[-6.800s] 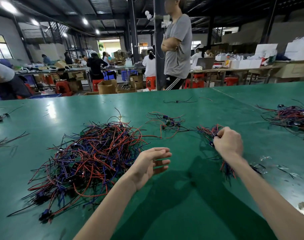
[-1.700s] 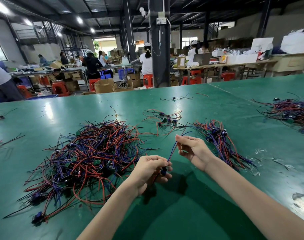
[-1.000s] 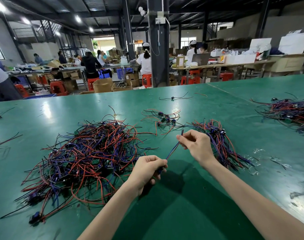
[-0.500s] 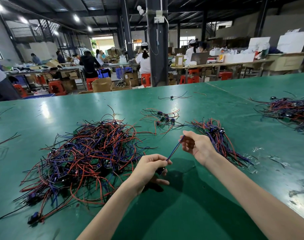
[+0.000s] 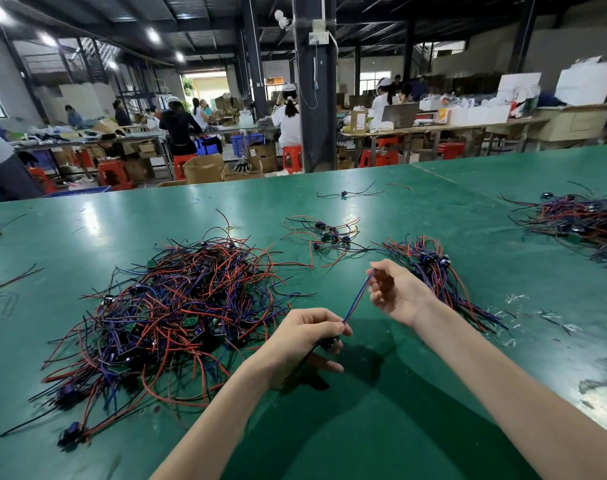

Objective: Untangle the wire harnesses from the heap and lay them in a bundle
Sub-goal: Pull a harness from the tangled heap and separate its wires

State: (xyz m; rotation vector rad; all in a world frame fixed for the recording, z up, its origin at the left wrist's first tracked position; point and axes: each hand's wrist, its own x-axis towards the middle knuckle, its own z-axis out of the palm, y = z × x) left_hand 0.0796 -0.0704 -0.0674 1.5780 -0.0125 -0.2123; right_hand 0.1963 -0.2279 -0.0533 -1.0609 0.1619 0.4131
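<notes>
While the wire harness (image 5: 359, 296) is stretched taut between both hands above the worktop (image 5: 381, 427), its long axis runs diagonally, from low and near at the left hand (image 5: 309, 336) up and away to the right hand (image 5: 395, 292). The left hand's fingers are curled round the dark connector end, thumb and forefinger pinching the wires. The right hand pinches the far tip between thumb and fingertips, its other fingers loosely bent. The tangled heap (image 5: 177, 306) lies to the left, just beside the left hand. The laid bundle (image 5: 437, 275) lies just beyond and to the right of the right hand, slanting away to the left, so the right hand is probably the one to carry the harness across.
</notes>
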